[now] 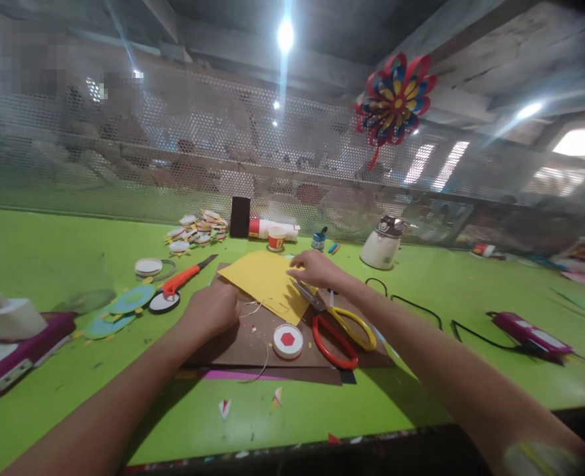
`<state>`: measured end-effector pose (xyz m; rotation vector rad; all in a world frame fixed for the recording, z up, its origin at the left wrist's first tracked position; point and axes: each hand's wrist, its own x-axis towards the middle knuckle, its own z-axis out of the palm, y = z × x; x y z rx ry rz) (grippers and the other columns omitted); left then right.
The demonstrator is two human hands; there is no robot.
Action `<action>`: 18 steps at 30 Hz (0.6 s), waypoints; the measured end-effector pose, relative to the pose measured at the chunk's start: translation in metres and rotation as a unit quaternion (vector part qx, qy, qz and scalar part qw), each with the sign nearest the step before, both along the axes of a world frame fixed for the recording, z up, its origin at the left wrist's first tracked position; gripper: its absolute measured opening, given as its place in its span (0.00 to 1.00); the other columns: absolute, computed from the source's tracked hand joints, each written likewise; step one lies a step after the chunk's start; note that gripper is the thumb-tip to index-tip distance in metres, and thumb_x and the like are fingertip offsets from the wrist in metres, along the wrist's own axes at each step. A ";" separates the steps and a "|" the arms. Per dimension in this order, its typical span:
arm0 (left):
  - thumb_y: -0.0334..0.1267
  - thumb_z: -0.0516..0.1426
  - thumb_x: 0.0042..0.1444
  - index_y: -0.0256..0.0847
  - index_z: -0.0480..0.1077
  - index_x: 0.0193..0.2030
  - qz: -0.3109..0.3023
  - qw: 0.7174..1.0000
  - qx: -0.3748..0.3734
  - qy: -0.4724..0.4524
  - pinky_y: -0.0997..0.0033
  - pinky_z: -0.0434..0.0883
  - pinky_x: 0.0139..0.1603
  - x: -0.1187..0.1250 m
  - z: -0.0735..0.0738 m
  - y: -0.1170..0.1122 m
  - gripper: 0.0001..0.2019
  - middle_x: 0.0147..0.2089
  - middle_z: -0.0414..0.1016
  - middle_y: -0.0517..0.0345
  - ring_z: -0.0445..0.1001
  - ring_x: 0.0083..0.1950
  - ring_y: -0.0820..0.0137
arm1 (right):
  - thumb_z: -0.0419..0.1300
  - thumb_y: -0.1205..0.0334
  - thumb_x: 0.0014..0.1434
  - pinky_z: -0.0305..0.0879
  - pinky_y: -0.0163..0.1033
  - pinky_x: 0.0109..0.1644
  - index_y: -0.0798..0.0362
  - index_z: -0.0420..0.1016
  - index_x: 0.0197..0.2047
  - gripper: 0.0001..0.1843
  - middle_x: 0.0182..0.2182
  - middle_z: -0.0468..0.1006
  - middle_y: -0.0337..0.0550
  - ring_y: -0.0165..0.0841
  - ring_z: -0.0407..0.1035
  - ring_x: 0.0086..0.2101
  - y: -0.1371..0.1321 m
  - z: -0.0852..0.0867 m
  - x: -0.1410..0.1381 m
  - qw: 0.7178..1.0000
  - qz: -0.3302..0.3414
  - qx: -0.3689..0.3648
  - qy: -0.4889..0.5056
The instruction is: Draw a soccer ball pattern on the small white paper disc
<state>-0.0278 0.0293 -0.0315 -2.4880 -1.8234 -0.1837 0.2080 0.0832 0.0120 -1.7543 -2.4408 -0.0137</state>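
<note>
My green worktop [322, 423] runs back to a perforated screen [223, 149], under a grey ceiling with a bright lamp [285, 34]; a red, blue and yellow flower [396, 104] shows high on the right. My forearms reach in from the lower corners. My left hand [217, 307] is curled, knuckles up, at the left side of a yellow sheet [260, 277]; my right hand [316, 268], fingers bent, is at its right edge, near the scissors [316, 303]. The sheet lies over brown board [223, 347], between my hands, beyond a white disc [288, 352]. My left fingertips are hidden, and I cannot tell whether either hand grips the sheet. Shapes behind the screen are blurred.
</note>
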 end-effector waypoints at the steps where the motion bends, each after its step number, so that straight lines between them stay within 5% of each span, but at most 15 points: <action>1: 0.34 0.49 0.56 0.35 0.75 0.33 0.004 1.000 0.002 -0.001 0.62 0.68 0.32 -0.001 0.001 0.001 0.13 0.35 0.79 0.37 0.79 0.37 0.52 | 0.58 0.57 0.65 0.72 0.49 0.49 0.54 0.70 0.55 0.17 0.52 0.73 0.48 0.38 0.72 0.47 -0.003 -0.003 -0.014 1.000 0.019 0.002 -0.010; 8: 0.37 0.48 0.58 0.38 0.75 0.42 -0.005 1.000 0.004 -0.008 0.61 0.70 0.34 0.006 0.002 -0.004 0.15 0.37 0.80 0.40 0.79 0.40 0.51 | 0.59 0.57 0.65 0.71 0.52 0.51 0.54 0.69 0.56 0.19 0.54 0.72 0.49 0.40 0.71 0.49 -0.026 -0.034 -0.098 0.996 0.028 0.047 -0.064; 18: 0.36 0.50 0.57 0.38 0.74 0.43 -0.026 0.999 -0.012 -0.020 0.59 0.71 0.38 0.006 0.002 -0.004 0.14 0.39 0.80 0.40 0.79 0.43 0.51 | 0.59 0.57 0.65 0.70 0.52 0.51 0.54 0.69 0.56 0.19 0.54 0.72 0.49 0.40 0.71 0.49 -0.027 -0.039 -0.102 0.994 0.044 0.068 -0.068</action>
